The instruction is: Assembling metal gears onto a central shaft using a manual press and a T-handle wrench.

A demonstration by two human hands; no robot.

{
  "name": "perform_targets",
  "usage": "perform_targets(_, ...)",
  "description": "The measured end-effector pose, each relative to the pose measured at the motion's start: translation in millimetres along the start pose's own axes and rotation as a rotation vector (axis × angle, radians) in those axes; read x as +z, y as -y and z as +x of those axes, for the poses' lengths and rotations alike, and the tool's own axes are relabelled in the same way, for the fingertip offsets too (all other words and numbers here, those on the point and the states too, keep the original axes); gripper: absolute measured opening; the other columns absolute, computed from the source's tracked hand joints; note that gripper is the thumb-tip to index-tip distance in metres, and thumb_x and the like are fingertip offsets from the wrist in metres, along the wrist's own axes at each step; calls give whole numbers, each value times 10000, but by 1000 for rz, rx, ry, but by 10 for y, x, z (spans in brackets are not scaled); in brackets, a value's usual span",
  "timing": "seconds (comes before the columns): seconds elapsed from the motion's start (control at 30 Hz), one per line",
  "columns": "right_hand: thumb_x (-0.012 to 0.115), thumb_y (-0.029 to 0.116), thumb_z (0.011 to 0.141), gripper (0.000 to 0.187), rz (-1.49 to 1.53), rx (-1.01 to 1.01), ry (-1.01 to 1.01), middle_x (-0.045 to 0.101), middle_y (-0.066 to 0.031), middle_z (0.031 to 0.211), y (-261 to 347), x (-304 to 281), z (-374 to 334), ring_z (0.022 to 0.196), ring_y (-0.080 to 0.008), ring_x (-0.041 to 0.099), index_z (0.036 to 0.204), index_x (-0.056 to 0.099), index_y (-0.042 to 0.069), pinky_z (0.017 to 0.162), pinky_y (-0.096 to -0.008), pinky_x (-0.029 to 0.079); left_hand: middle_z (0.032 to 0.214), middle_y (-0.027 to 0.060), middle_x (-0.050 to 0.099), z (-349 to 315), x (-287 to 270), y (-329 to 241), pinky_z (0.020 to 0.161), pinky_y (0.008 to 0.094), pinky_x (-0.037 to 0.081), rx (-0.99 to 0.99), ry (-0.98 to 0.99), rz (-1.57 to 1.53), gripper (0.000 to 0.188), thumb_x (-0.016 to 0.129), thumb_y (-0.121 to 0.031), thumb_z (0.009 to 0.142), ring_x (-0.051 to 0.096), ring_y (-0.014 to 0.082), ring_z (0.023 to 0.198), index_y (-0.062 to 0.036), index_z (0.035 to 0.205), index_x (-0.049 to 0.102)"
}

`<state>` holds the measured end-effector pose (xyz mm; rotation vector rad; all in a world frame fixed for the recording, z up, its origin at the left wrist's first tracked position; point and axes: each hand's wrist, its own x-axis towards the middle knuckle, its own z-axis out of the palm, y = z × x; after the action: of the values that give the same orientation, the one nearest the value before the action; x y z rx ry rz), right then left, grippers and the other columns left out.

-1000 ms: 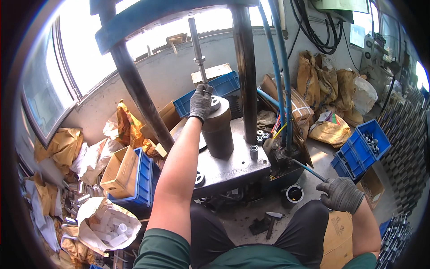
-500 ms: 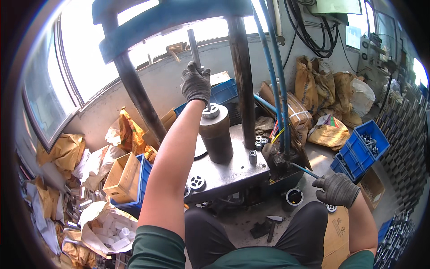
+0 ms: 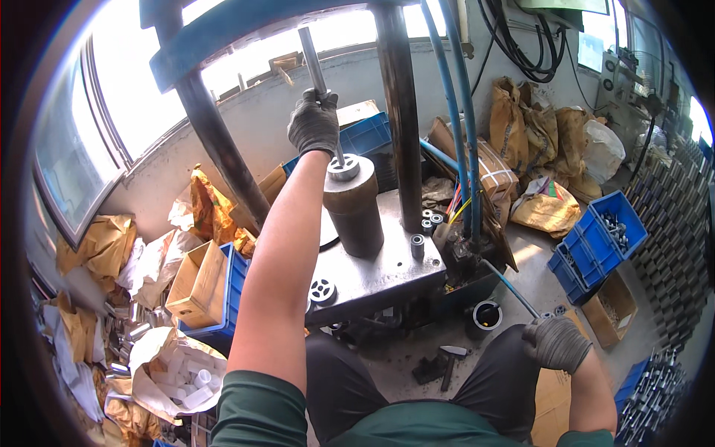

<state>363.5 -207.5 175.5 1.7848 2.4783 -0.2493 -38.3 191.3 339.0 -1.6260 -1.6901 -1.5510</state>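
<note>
My left hand [image 3: 313, 123], in a grey glove, is wrapped round a slim metal rod [image 3: 310, 59] that stands nearly upright inside the press frame. The rod's lower end meets a spoked metal ring [image 3: 343, 169] on top of a thick dark cylinder [image 3: 356, 220]. That cylinder stands on the steel press table [image 3: 387, 279]. Low on the right, my gloved right hand [image 3: 557, 343] is closed round the end of a thin blue lever [image 3: 514, 290], which runs down from the press's side. Part of the rod is hidden behind the left hand.
Another spoked ring [image 3: 322, 291] lies on the table's front left, and small bushings [image 3: 417, 246] stand at its right. Blue crates [image 3: 603, 238] sit at the right, a wooden box [image 3: 197, 287] at the left. A hammer [image 3: 450, 363] and a round pot [image 3: 485, 319] are on the floor.
My right hand has moved down with the lever's end. The left hand and rod have shifted slightly left in the picture, partly because the whole view moved.
</note>
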Motion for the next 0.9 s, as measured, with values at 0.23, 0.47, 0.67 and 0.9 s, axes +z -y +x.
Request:
perform_targets(0.23,673,315,836,247,10,123,-29,713,-162,858,82,208,-136,812,-382,719,877,719,76,731,-514,561,1069,114,771,10,-36,-11,899,506,568,-23,36,-1,348,691,-483,964,731,357,1042,-202,1168,708)
perform_targets(0.47,668,316,833,252,33,138,-39,725,-162,872,81,118,-130,812,-390,717,896,722,78,735,-507,561,1088,128,771,-42,-72,-46,901,505,570,-49,80,11,379,672,-496,971,731,365,1050,-193,1198,701)
perform_targets(0.67,654,210,806,261,131,56,-275,739,-178,975,66,-106,-67,904,-369,712,986,763,56,817,-475,569,1016,136,756,-155,111,268,862,505,559,-3,95,-189,392,699,-435,982,733,365,973,-168,1265,643)
perform_targets(0.9,639,30,851,208,96,17,-1019,714,-191,991,-51,-840,890,907,-395,703,1048,705,27,804,-472,564,958,206,726,-588,626,900,840,464,535,-127,391,-418,346,612,-382,1066,708,386,930,-51,1161,648)
